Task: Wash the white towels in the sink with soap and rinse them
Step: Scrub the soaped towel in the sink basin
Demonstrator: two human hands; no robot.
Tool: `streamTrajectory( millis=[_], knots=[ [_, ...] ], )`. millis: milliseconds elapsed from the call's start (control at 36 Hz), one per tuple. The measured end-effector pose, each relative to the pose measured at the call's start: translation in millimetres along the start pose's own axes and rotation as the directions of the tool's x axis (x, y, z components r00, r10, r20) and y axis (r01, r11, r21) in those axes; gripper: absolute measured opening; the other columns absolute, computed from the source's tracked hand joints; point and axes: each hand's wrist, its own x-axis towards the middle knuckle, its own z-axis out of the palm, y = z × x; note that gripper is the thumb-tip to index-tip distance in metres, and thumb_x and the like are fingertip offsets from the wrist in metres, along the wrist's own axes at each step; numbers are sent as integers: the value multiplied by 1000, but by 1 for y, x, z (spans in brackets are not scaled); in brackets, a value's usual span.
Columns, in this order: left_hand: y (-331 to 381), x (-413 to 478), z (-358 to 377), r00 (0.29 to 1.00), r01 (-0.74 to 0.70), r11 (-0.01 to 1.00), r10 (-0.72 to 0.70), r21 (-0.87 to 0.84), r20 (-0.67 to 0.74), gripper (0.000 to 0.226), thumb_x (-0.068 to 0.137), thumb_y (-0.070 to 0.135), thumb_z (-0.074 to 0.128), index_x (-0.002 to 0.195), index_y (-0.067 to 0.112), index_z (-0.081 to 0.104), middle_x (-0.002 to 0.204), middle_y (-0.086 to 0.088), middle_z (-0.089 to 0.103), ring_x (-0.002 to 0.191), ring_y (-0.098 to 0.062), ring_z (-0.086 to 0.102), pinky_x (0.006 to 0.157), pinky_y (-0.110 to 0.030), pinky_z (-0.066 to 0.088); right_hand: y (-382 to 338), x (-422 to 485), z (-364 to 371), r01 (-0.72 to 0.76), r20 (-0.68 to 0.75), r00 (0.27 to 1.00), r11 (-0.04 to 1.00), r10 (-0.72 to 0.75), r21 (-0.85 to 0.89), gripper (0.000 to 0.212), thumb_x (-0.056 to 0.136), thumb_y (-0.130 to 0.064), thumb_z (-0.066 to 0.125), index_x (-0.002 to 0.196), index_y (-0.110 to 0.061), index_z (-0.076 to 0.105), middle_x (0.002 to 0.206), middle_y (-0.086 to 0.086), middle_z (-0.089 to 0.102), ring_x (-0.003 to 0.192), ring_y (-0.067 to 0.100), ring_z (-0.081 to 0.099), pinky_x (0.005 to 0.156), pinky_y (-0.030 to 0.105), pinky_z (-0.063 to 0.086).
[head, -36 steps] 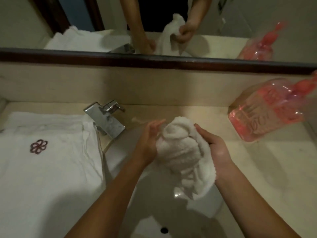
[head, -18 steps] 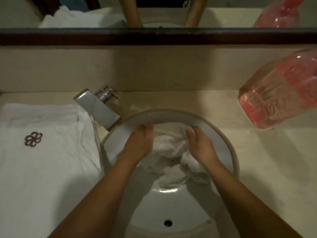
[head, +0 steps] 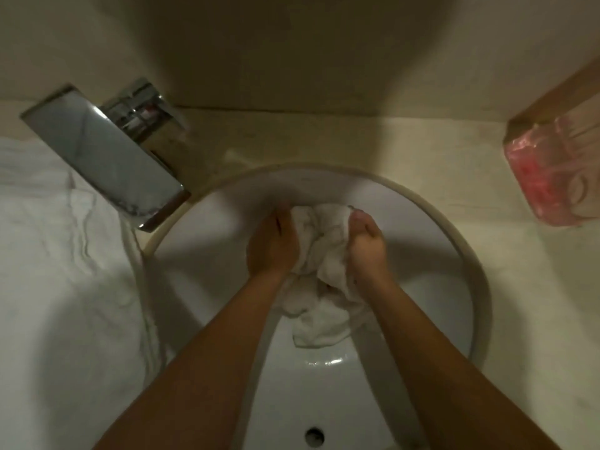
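Note:
A small white towel (head: 324,287) lies bunched against the far wall of the round white sink (head: 422,241). My left hand (head: 271,245) grips its left side and my right hand (head: 368,245) grips its right side, both with fingers curled into the cloth. The towel's loose end hangs down the bowl between my forearms. A pink soap bottle (head: 552,177) stands on the counter at the right edge. The fingertips are partly hidden in the folds.
A chrome faucet (head: 107,154) reaches over the sink's left rim. A larger white towel (head: 58,271) lies spread on the counter to the left. The drain hole (head: 314,435) shows at the bowl's near side. Beige counter (head: 535,303) lies to the right.
Both hands brought the towel down from above the sink into the bowl and pressed it toward the far wall. My view has tilted down, so the mirror has left the frame.

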Motion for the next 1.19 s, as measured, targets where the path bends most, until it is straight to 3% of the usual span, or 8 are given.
streamTrajectory(
  millis=[222, 389, 556, 667, 833, 972, 1083, 1194],
  knots=[
    [-11, 15, -4, 988, -38, 949, -11, -313, -155, 54, 117, 30, 33, 137, -11, 60, 140, -32, 61, 129, -39, 61, 110, -46, 47, -8, 5, -49, -16, -21, 1000, 995, 14, -101, 23, 115, -34, 42, 122, -28, 62, 122, -2, 64, 115, 18, 60, 100, 29, 46],
    [-7, 15, -11, 984, -31, 946, -27, -324, -174, 55, 117, 32, 30, 144, -9, 56, 150, -27, 56, 140, -33, 54, 105, -21, 35, -13, 19, -48, -190, 22, 981, 979, 192, -78, 33, 112, -38, 46, 121, -19, 72, 115, 6, 73, 102, 22, 70, 92, 34, 57],
    [-16, -2, -5, 993, -88, 985, 75, -149, -92, 52, 118, 30, 26, 153, 0, 49, 158, -21, 49, 146, -34, 45, 107, -21, 31, 2, 12, -63, 296, 137, 953, 744, -269, -599, 29, 109, -35, 54, 129, -18, 67, 115, 11, 65, 102, 25, 59, 90, 29, 46],
    [-21, -12, -2, 983, -163, 985, 158, -50, -94, 67, 107, 49, 20, 124, 7, 69, 126, -22, 71, 120, -41, 64, 92, -40, 46, 11, -13, -68, 607, 177, 724, 494, -666, -623, 18, 97, -14, 70, 110, -3, 77, 104, 21, 58, 95, 27, 54, 88, 26, 43],
    [-18, -21, -4, 990, -124, 991, 120, -44, -70, 56, 115, 40, 25, 132, 7, 67, 130, -25, 69, 123, -44, 62, 95, -41, 46, 27, -32, -57, 616, 456, 785, 610, -420, -498, 14, 90, -16, 74, 98, -11, 83, 99, 7, 66, 90, 24, 65, 83, 31, 53],
    [-18, -34, -3, 981, -174, 985, 175, 18, -86, 82, 95, 58, 13, 126, 4, 66, 115, -30, 71, 111, -48, 65, 87, -44, 46, 36, -28, -50, 603, 395, 797, 646, -457, -468, 12, 85, -6, 78, 95, -8, 85, 96, 4, 66, 86, 12, 60, 86, -1, 37],
    [-22, -42, 0, 966, -223, 973, 228, 51, -120, 97, 90, 71, 3, 119, 3, 66, 107, -28, 73, 102, -47, 67, 82, -44, 48, 58, -19, -52, 602, 438, 795, 629, -419, -491, 13, 79, -20, 81, 87, -10, 85, 99, 1, 53, 90, 24, 54, 83, 31, 45],
    [-21, -44, 0, 976, -185, 981, 190, 60, -108, 90, 96, 66, 7, 126, 4, 65, 113, -27, 72, 108, -46, 67, 86, -44, 48, 66, -12, -52, 568, 449, 818, 627, -360, -533, 22, 70, -29, 83, 81, -11, 84, 99, 2, 48, 91, 29, 52, 80, 30, 40]
  ],
)
